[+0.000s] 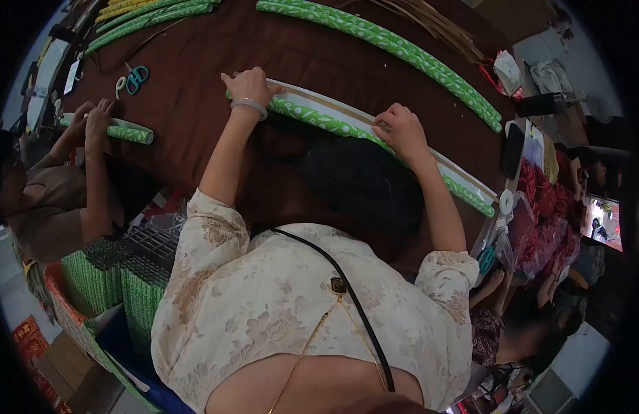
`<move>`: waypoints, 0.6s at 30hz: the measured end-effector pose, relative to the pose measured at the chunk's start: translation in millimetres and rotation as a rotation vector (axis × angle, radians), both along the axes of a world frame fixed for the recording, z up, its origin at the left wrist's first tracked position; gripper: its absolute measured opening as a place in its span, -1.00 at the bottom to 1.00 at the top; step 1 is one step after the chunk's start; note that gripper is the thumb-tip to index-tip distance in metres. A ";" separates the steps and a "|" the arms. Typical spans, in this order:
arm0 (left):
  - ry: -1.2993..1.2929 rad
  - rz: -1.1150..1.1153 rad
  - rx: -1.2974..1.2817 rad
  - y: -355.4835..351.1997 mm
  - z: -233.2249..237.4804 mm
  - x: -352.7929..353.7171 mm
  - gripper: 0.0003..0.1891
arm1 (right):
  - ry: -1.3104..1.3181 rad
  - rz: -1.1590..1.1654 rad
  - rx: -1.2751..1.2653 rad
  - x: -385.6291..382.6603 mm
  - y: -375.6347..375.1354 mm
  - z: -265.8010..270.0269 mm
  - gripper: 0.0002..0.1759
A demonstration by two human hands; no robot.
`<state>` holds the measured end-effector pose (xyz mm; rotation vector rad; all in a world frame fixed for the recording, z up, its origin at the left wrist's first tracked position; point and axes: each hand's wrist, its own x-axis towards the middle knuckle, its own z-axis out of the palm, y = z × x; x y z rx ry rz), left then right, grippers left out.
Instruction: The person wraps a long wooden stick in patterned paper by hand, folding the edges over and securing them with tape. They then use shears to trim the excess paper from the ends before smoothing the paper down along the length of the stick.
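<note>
Long green patterned roll [319, 123] lies diagonally on the brown tablecloth [216, 48], white strip [333, 107] alongside. Left hand [249, 86]: fingers together, flat on 1 end, likely anchoring it. Right hand [402, 131]: fingers curled onto the strip; pinch or press, cannot tell. The 2 hands' spacing probably keeps the roll straight.

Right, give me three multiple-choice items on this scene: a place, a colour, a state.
1. The scissors lie: A) left of the left hand B) between the hands C) on the floor.
2. The table cloth is: A) blue B) brown C) white.
3. The green roll: A) stands upright B) is held aloft C) lies flat.
A: they rest on the cloth past the left hand. B: dark brown shows all around. C: it lies along the cloth under the left hand and the right hand.
</note>
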<state>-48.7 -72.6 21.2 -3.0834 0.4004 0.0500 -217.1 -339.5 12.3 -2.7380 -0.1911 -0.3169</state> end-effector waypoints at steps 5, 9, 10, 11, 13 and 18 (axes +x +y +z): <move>-0.032 -0.005 0.004 0.2 -2.0 -0.2 -0.36 | 0.007 -0.004 -0.054 2.7 0.2 1.5 -0.88; -0.029 0.004 0.019 0.0 -2.0 0.0 -0.35 | 0.087 -0.007 -0.079 6.9 1.0 4.4 -0.86; -0.031 0.009 0.017 0.1 -1.5 0.3 -0.35 | 0.072 0.000 -0.094 7.5 1.4 3.5 -0.85; -0.021 0.008 0.012 -0.1 -1.0 0.5 -0.35 | 0.070 0.005 -0.095 7.7 1.8 2.3 -0.85; -0.013 0.009 0.005 0.4 -0.8 0.7 -0.35 | 0.087 -0.015 -0.060 7.4 2.9 0.8 -0.82; 0.012 -0.002 0.015 0.4 0.6 1.2 -0.33 | 0.156 -0.017 -0.063 8.5 3.2 5.9 -0.80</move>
